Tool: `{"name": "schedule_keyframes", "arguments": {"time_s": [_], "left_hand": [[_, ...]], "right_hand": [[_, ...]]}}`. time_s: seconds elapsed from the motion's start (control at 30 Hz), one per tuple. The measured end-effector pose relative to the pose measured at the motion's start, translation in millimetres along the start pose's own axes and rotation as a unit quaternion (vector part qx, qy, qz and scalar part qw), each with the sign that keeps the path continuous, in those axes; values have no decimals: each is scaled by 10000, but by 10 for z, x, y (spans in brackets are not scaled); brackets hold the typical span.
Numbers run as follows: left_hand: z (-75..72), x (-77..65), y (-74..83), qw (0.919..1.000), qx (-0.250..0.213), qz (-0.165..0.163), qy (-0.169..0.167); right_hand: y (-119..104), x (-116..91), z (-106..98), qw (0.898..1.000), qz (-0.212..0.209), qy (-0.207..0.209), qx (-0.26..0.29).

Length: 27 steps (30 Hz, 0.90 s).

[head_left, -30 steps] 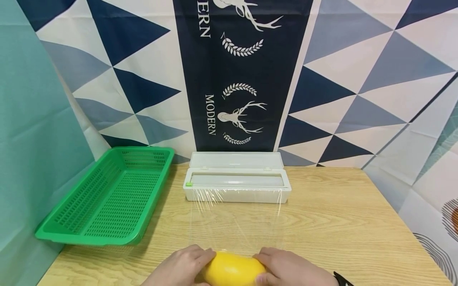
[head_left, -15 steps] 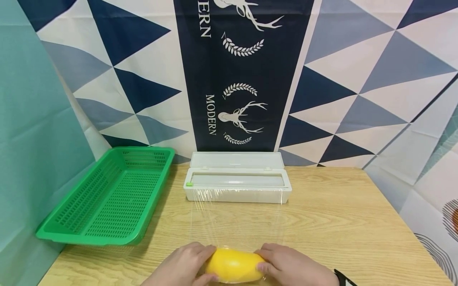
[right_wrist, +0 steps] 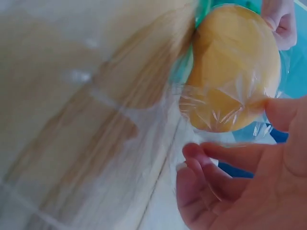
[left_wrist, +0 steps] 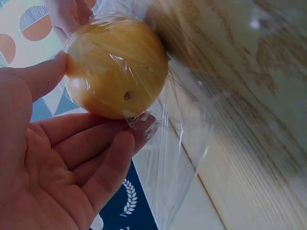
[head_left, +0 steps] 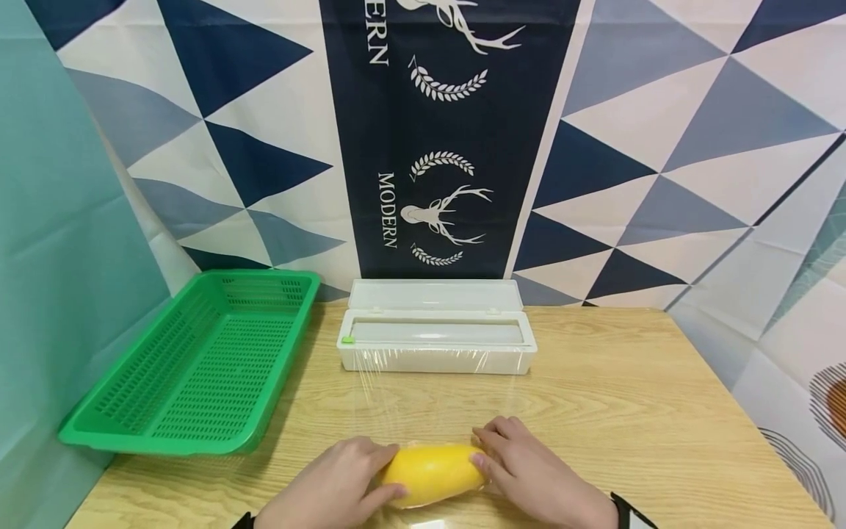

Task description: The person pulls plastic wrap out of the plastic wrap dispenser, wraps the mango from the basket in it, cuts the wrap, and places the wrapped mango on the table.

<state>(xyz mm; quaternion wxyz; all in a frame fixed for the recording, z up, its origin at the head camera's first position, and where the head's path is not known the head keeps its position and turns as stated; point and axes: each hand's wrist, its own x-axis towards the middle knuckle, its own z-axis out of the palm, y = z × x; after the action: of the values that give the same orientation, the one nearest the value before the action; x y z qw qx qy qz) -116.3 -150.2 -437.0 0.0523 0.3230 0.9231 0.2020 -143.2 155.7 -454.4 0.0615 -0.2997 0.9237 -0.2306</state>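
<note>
Yellow fruit [head_left: 432,474] in clear film [left_wrist: 180,143], near side of the table [head_left: 634,404]

Clock centred on the fruit, head view, left to right.

10 o'clock: green basket [head_left: 225,367], against the teal cloth [head_left: 73,264] and hiding part of the table's left edge. Probably parked there to keep it off the film's path.

9 o'clock: left hand [head_left: 337,481], partly closed, gripping the fruit's left end, thumb on one side, fingers on the other. Likely steadies it there.

Centre: fruit lies sideways, film over it; contact with the wood is hidden.

12 o'clock: white box [head_left: 432,314], lid [head_left: 436,295] up, roll [head_left: 436,334] inside. Film comes over its front towards the fruit; box seems squared up so the sheet runs straight. Patterned wall cloth [head_left: 456,132] right behind it, so little room that way.

3 o'clock: right hand [head_left: 535,470], half curled, thumb pressing the filmed right end. Right wrist view shows a gap between its other fingers and the fruit; can't tell if they pinch film. Probably keeps the film snug.

Room: wood runs from 1 to 4 o'clock out to the slanting right edge, best elbow space. Basket tightens the 10 o'clock side. Near edge, 6 o'clock, is out of view.
</note>
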Motion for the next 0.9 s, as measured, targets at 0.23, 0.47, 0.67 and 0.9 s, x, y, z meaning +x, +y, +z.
{"name": "schedule_keyframes", "arguments": {"time_s": [0.23, 0.47, 0.67, 0.9], "left_hand": [[26, 15, -36, 9972, 554, 267, 424], [25, 47, -90, 9947, 617, 484, 672], [24, 79, -117, 9952, 706, 418, 534], [33, 96, -151, 9949, 734, 399, 571]], "right_hand": [[-14, 24, 47, 9966, 50, 818, -61], [-26, 34, 29, 9865, -34, 1637, 68], [-32, 22, 12, 9855, 129, 1677, 231], [-14, 47, -19, 9847, 86, 1634, 599]]}}
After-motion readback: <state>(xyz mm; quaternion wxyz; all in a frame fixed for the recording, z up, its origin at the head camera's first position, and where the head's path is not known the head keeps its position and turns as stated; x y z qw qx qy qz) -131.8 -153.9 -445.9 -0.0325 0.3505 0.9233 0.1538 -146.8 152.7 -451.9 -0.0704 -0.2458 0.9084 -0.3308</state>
